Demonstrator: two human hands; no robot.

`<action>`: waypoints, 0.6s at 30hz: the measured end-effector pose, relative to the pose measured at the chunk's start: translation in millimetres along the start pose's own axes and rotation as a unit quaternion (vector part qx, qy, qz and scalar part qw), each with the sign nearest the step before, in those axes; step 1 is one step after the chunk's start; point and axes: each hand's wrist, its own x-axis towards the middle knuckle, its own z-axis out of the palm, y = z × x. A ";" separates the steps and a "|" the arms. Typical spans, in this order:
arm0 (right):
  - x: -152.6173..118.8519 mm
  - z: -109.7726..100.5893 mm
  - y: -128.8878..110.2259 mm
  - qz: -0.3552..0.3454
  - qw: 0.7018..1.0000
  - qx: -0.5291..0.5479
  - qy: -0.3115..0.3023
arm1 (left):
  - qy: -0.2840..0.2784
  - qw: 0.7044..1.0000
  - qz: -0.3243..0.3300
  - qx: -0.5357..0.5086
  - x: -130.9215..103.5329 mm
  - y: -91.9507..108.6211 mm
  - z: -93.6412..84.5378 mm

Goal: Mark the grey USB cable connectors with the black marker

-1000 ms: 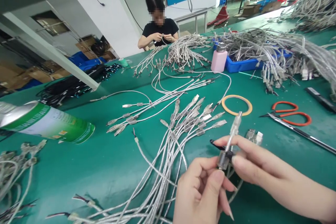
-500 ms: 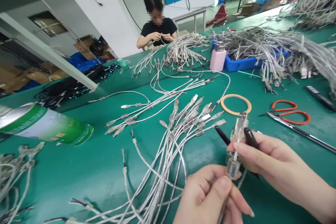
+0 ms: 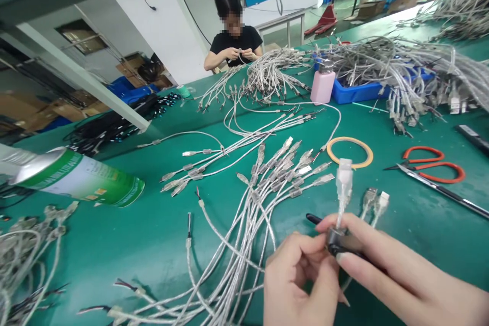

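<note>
My left hand (image 3: 301, 280) is closed around a grey USB cable (image 3: 344, 181), pinching it just below the dark ferrite bead; the plug points up. Against that bead, my right hand (image 3: 389, 265) grips a black tool (image 3: 314, 219) with two black arms, one showing beyond the fingers and one between thumb and forefinger. The tool's kind is hidden by the hand. Just behind the right hand lie two more USB plugs (image 3: 369, 199). Left of my hands a bundle of USB cables (image 3: 244, 234) spreads over the green table (image 3: 153, 244).
To the right lie orange-handled scissors (image 3: 433, 164), a pen (image 3: 443, 188) and a tape roll (image 3: 350, 165). Farther back stand a pink bottle (image 3: 323, 85) and a blue tray (image 3: 357, 92) heaped with cables. A green can (image 3: 87, 178) is at left. Across the table, a person (image 3: 235, 46) handles a cable.
My right hand has shifted down from the plug to the ferrite bead, bringing the black tool against it. The USB plug now stands free above the fingers, and two plugs behind have become visible.
</note>
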 end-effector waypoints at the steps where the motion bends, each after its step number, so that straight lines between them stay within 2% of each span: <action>1: 0.3 1.5 -0.2 -0.022 0.999 -0.038 0.022 | 0.016 0.999 0.022 0.020 -1.4 -0.1 1.8; 2: 1.4 2.3 -1.0 -0.035 0.996 -0.052 0.058 | 0.025 0.999 0.032 0.031 -2.6 0.4 3.2; 4: 5.2 2.4 -4.4 -0.041 0.991 -0.040 0.121 | 0.014 1.000 0.003 0.017 -3.6 3.0 3.8; 7: 12.1 0.3 -10.4 -0.031 0.986 -0.005 0.166 | -0.047 0.996 -0.068 -0.038 -1.1 7.9 -0.3; 11: 16.8 -2.8 -10.4 0.002 0.983 0.055 0.173 | -0.133 0.978 -0.097 -0.127 5.3 9.7 -6.9; 14: 16.2 -5.8 -5.3 0.041 0.980 0.114 0.158 | -0.163 0.964 -0.121 -0.173 7.2 9.1 -9.5; 18: 14.9 -9.5 -3.0 0.081 0.973 0.188 0.104 | -0.181 0.960 -0.119 -0.180 7.4 9.3 -11.6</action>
